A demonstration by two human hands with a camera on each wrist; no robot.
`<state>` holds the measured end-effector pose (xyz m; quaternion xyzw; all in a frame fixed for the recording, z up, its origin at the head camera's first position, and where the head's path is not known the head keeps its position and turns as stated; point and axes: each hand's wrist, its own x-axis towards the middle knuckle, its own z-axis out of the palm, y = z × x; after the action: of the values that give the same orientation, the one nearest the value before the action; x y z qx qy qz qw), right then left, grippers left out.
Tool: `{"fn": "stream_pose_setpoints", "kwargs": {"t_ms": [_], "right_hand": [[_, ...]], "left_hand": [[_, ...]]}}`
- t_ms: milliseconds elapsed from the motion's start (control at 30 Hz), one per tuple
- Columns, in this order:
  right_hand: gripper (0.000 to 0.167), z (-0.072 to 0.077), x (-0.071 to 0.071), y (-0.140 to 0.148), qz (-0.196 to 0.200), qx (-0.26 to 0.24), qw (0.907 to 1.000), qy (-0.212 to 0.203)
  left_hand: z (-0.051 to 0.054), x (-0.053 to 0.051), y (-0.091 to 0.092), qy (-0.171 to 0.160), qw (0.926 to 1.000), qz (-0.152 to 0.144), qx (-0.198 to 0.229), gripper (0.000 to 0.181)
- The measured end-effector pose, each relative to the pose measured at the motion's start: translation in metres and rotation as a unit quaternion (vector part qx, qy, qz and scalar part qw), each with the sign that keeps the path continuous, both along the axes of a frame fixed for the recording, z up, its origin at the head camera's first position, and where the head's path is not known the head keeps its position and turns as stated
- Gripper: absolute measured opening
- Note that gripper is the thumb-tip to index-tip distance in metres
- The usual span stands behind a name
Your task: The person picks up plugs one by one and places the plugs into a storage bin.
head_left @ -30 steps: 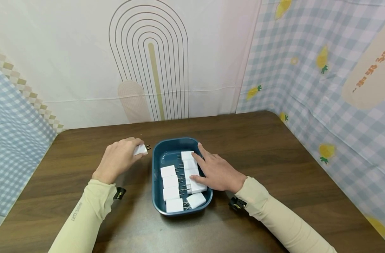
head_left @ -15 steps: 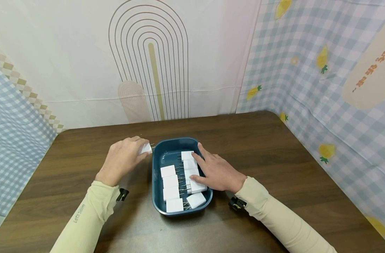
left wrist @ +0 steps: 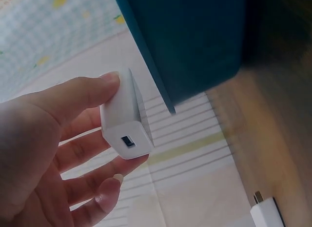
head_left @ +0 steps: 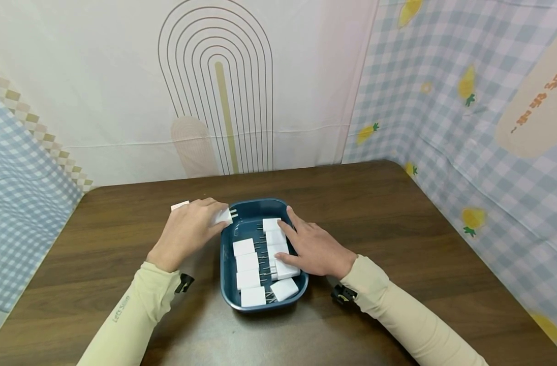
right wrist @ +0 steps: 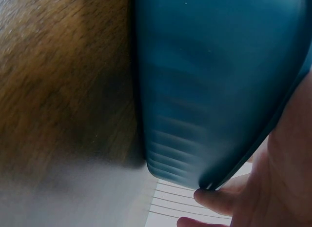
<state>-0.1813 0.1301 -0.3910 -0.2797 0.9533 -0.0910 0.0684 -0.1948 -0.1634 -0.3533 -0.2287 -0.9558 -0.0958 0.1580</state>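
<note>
My left hand (head_left: 187,229) pinches a white USB charger (head_left: 221,216) between thumb and fingers, prongs pointing right, over the left rim of a blue tray (head_left: 224,269). In the left wrist view the charger's USB port (left wrist: 127,140) faces the camera. Inside the tray, two columns of chargers lie with prongs facing inward, a left column (head_left: 248,262) and a right one (head_left: 276,237). My right hand (head_left: 317,249) rests across the tray's right rim with its fingers spread, thumb and one finger over the right column. The right wrist view shows the tray's outer wall (right wrist: 209,90).
Another charger (head_left: 180,205) lies on the wooden table (head_left: 351,208) behind my left hand, mostly hidden in the head view; the left wrist view shows this charger (left wrist: 267,213) too. Patterned curtains (head_left: 306,76) hang behind the table and along its sides.
My left hand has moved right with its charger, from beside the tray to over its left rim. The charger behind that hand has come into view. My right hand stays put.
</note>
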Motion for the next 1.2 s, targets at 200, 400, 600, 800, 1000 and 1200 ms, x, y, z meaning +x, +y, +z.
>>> {"fn": "stream_pose_setpoints", "kwargs": {"t_ms": [200, 400, 600, 800, 1000, 1200], "right_hand": [[0.084, 0.000, 0.000, 0.000, 0.000, 0.003, 1.0000, -0.002], [0.084, 0.000, -0.001, 0.000, 0.004, 0.004, 1.0000, -0.002], [0.084, 0.000, -0.001, 0.000, 0.004, 0.003, 1.0000, -0.001], [0.084, 0.000, -0.001, 0.000, 0.006, 0.004, 1.0000, 0.003], [0.084, -0.001, -0.001, 0.000, 0.001, 0.004, 1.0000, -0.001], [0.084, -0.001, -0.002, 0.000, 0.002, 0.007, 1.0000, -0.001]], "left_hand": [[0.000, 0.002, 0.010, -0.010, 0.9999, -0.012, 0.004, 0.040], [-0.003, 0.002, 0.017, 0.000, 0.9997, -0.024, 0.005, 0.039], [-0.005, 0.001, 0.021, 0.007, 0.9994, -0.035, 0.005, 0.038], [-0.008, 0.000, 0.024, 0.002, 0.9989, -0.047, 0.004, 0.038], [-0.011, -0.002, 0.027, -0.011, 0.9982, -0.059, 0.008, 0.037], [-0.016, -0.006, 0.029, -0.020, 0.9982, -0.057, -0.006, 0.039]]}}
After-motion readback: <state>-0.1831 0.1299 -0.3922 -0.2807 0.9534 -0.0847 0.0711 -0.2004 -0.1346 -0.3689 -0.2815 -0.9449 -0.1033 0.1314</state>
